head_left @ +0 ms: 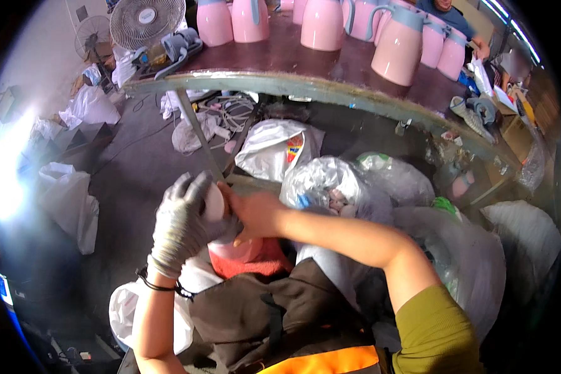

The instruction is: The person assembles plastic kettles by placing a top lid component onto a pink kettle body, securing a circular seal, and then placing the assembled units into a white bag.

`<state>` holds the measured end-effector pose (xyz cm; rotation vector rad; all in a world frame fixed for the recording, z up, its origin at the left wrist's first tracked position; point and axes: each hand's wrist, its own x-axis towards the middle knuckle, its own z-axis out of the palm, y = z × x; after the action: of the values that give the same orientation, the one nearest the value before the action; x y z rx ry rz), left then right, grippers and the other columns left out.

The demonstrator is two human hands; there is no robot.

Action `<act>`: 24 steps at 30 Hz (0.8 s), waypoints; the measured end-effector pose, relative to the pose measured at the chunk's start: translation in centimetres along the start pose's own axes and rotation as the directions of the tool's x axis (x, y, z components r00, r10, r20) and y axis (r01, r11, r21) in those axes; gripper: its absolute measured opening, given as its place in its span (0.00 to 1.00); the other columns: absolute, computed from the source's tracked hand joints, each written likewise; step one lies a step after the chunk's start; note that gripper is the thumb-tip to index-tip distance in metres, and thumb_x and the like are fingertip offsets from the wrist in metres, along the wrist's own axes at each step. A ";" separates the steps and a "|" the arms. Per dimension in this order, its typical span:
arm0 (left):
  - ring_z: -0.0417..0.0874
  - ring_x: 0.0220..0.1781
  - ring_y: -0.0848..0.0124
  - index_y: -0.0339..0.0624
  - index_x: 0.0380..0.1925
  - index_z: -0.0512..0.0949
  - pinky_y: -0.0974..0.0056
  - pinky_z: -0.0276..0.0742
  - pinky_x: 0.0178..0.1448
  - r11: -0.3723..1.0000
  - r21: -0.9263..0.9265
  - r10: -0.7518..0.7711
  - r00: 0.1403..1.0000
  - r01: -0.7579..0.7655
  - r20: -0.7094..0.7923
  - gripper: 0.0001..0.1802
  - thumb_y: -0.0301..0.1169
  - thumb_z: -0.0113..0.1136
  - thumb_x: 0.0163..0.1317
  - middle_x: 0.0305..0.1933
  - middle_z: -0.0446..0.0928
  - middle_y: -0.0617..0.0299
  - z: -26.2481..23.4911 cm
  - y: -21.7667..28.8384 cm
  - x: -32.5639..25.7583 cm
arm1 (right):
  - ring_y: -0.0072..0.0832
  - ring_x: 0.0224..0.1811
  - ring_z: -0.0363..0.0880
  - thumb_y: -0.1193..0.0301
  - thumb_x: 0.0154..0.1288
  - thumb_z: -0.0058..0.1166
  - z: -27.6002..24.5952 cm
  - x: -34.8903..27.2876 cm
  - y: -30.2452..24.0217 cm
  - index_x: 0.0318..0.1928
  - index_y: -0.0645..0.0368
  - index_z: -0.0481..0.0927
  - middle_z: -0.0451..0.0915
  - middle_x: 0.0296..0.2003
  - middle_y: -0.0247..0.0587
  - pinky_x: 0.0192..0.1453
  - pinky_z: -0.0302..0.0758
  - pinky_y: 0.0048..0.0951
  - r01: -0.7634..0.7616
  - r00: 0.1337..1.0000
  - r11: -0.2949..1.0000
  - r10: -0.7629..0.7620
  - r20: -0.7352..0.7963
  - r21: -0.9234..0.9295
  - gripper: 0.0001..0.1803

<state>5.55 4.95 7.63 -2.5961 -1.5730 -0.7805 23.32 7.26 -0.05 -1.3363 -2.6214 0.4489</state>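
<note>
On the floor under the table (280, 84), a clear plastic bag (311, 177) stands open, with small pale pink pieces (338, 202) and a bit of blue inside. Behind it, a white sack (265, 149) shows a red and yellow patch; what it holds is hidden. Another clear bag (400, 181) with green markings lies beside the open one, and a large cloudy bag (474, 262) bulges nearer the person's right side. Pink jugs (323, 25) with grey-blue handles stand on the table; their insides cannot be seen.

The thing in hand is a pale pink, round-faced piece (214, 203), smooth and plain, its far edge covered. It is above the person's lap, just over a red cloth (249, 262). The gloved left hand (186, 209) curls its fingers around the piece's left side and top. The bare right hand (252, 215) meets it from the right, fingers bent and close against it; whether they grip or only press cannot be told.
</note>
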 end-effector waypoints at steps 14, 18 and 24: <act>0.75 0.54 0.45 0.44 0.58 0.72 0.50 0.73 0.58 0.996 0.050 0.070 0.998 -0.069 -0.004 0.38 0.47 0.69 0.45 0.54 0.73 0.44 1.2 0.0 -1.4 | 0.56 0.40 0.80 0.64 0.63 0.56 1.6 -6.2 4.9 0.52 0.64 0.68 0.81 0.35 0.60 0.42 0.77 0.48 0.016 0.983 0.996 0.000 -0.184 0.083 0.23; 0.77 0.51 0.46 0.46 0.57 0.73 0.50 0.76 0.54 0.991 0.102 0.086 0.996 -0.084 -0.017 0.37 0.48 0.68 0.46 0.53 0.74 0.46 0.9 -1.2 -1.8 | 0.53 0.33 0.82 0.65 0.65 0.50 2.2 -4.8 2.9 0.53 0.64 0.65 0.82 0.33 0.59 0.36 0.78 0.49 -0.129 0.985 0.988 0.117 -0.127 -0.089 0.21; 0.83 0.36 0.57 0.49 0.44 0.75 0.57 0.79 0.37 0.995 0.011 0.099 0.995 -0.099 0.021 0.24 0.46 0.65 0.49 0.39 0.79 0.53 -8.1 2.8 3.0 | 0.48 0.23 0.81 0.68 0.59 0.51 3.1 -5.2 5.4 0.54 0.67 0.61 0.79 0.21 0.53 0.25 0.77 0.47 -0.039 0.978 0.964 -0.017 -0.208 -0.263 0.25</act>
<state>5.73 3.95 16.64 -2.6574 -1.4362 -0.7372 29.64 5.45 -4.82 -1.3865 -2.5643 -0.0465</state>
